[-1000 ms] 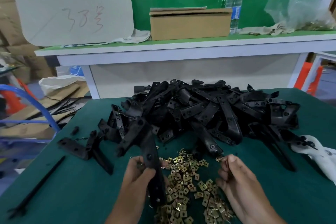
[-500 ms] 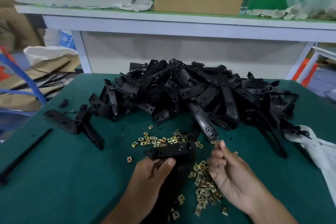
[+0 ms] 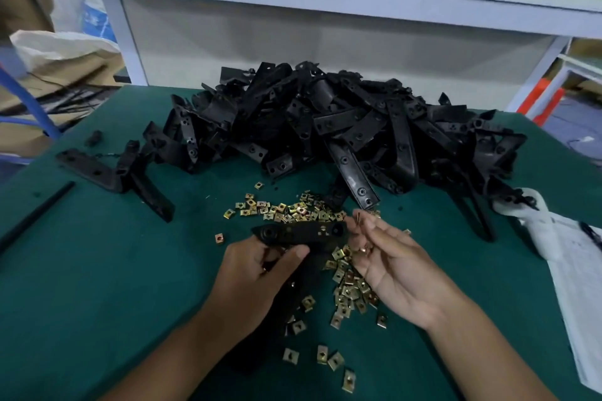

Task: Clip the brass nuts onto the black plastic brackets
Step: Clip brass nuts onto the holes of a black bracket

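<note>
Bracket (image 3: 303,233) now lies flatter and more level across the nut scatter than half a second ago; right hand sits closer to its right end. View has dipped too, so the pile fills more of the frame.

Left to right:
- thin black rod (image 3: 35,215) on the green table (image 3: 97,286), far left edge
- two loose brackets (image 3: 114,172) crossed near the left side of the pile
- big heap of black plastic brackets (image 3: 342,127) across the far table
- left hand (image 3: 250,273) grips the held bracket, thumb over its near edge, fingers curled round it. Bracket is black, long, with a round hole at each end and a small brass patch near the right hole
- brass nuts (image 3: 345,283) scattered between and below both hands, small square clips with centre holes
- right hand (image 3: 391,264) palm up, fingers loosely curled, pinching one nut (image 3: 357,217) at the fingertips, just beside the bracket's right end; more nuts seem to lie in the palm
- white bag (image 3: 553,238) and paper at the right edge
</note>
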